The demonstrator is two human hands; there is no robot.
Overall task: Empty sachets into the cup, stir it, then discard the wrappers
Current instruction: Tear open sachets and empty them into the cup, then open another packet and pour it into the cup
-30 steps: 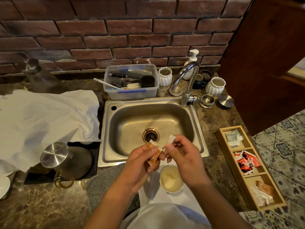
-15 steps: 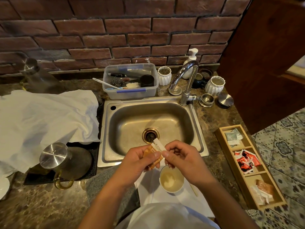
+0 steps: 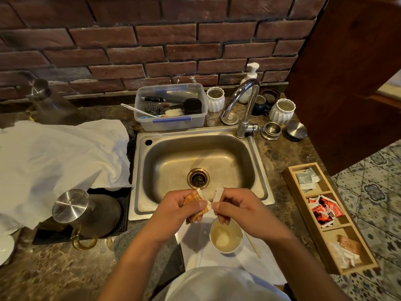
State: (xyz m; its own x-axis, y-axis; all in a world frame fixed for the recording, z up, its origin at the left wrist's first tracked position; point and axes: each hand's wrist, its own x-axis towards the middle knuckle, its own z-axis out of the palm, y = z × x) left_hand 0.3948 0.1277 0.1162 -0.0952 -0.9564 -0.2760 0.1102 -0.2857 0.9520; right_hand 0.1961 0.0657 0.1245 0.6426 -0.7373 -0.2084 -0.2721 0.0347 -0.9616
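Sachet print too small to read; left hand covers its middle. White plate cut off at left edge.

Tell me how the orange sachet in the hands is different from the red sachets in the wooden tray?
The orange sachet is pinched between the left hand and the right hand, above the counter; the red sachets lie loose in the wooden tray. The orange one is torn open at its top; the red ones look unopened. Both are small paper packets.
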